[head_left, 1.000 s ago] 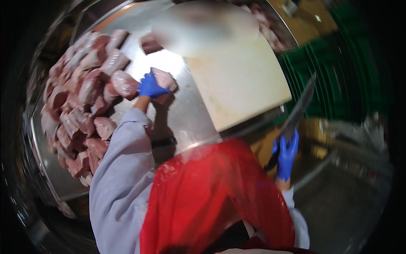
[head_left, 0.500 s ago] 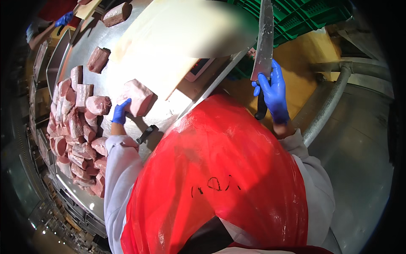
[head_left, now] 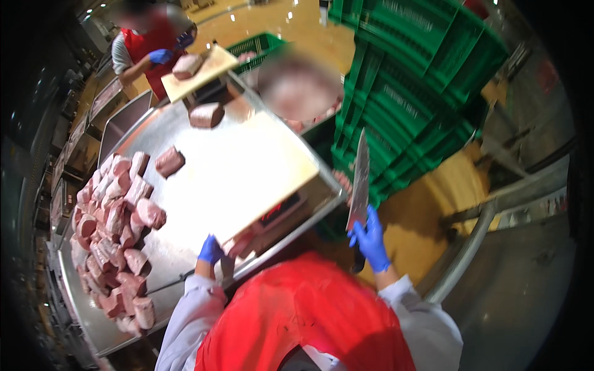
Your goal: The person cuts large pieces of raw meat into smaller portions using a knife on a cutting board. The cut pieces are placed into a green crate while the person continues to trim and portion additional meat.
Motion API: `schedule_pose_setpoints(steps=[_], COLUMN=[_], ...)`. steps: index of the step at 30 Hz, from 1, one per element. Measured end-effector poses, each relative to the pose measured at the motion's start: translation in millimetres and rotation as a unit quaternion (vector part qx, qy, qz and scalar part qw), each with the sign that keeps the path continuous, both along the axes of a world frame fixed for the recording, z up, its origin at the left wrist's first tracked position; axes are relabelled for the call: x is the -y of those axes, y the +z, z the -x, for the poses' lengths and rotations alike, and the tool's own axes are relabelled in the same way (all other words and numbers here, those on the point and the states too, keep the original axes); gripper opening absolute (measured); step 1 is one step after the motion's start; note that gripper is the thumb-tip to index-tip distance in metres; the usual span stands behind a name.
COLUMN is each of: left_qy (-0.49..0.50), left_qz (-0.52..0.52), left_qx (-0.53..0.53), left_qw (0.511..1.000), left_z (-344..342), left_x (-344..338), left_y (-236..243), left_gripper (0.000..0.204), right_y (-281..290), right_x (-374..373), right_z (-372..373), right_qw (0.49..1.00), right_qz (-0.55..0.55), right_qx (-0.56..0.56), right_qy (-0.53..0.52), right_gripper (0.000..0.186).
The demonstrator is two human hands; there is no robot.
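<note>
My right hand [head_left: 370, 241], in a blue glove, grips a large knife [head_left: 361, 179] with its blade pointing up and away from me. The black handle hangs partly hidden below the fingers. My left hand [head_left: 211, 248], gloved as well, is at the near edge of the metal table [head_left: 162, 246]. Its fingers are against a pale pink piece of meat [head_left: 237, 243], which lies beside a scale [head_left: 278, 213] with a lit red display. The scale is partly under a white cutting board [head_left: 272, 148]. A pile of cut meat pieces [head_left: 117, 210] covers the table's left side.
A thin dark rod [head_left: 170, 283] lies near my left wrist. Stacked green crates [head_left: 396, 111] rise at the right, beside a metal rail [head_left: 464, 260]. Across the table a co-worker in a red apron [head_left: 143, 46] has a gloved hand near meat on a small board [head_left: 216, 62].
My view has tilted up, bringing the co-worker and crate stack into sight. The left hand and its meat have come to the scale's side; the knife stays in my right hand.
</note>
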State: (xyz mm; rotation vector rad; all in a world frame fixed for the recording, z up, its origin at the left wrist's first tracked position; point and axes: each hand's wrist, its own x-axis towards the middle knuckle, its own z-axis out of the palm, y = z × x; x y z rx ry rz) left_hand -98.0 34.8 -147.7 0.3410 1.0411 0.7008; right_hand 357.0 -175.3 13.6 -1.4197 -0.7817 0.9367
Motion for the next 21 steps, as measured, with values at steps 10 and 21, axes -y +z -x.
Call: schedule_pose_setpoints(steps=[10,21], left_qy=[0.062,0.362], left_qz=[-0.047,-0.161], left_qx=[0.046,0.045], left_qw=[0.996,0.917], left_z=[17.1,89.1], left_x=[28.2,101.7], left_y=[-45.1,-67.1], left_gripper=[0.049,0.067], right_y=[7.7,14.2], right_x=[-53.5,-59.5], right_z=[-26.2,-33.4], right_qw=[0.992,0.989], right_qz=[-0.013,0.006], right_qx=[0.025,0.048], right_qy=[0.121,0.139], right_gripper=[0.063,0.062])
